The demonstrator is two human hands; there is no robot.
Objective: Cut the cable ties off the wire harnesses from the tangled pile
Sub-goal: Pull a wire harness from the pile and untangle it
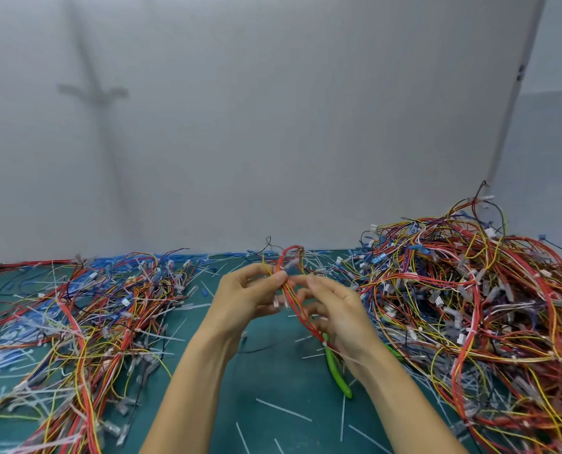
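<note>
Over the dark green table mat point(273, 388), the left hand point(243, 296) pinches a small looped bundle of red and yellow wires point(301, 314) near its top. Lower down, the right hand point(335, 309) grips it with curled fingers. Green-handled cutters point(337, 371) poke out under that hand. A big tangled pile of coloured wires point(469, 306) sits to the right, and a flatter wire heap point(92, 316) to the left.
</note>
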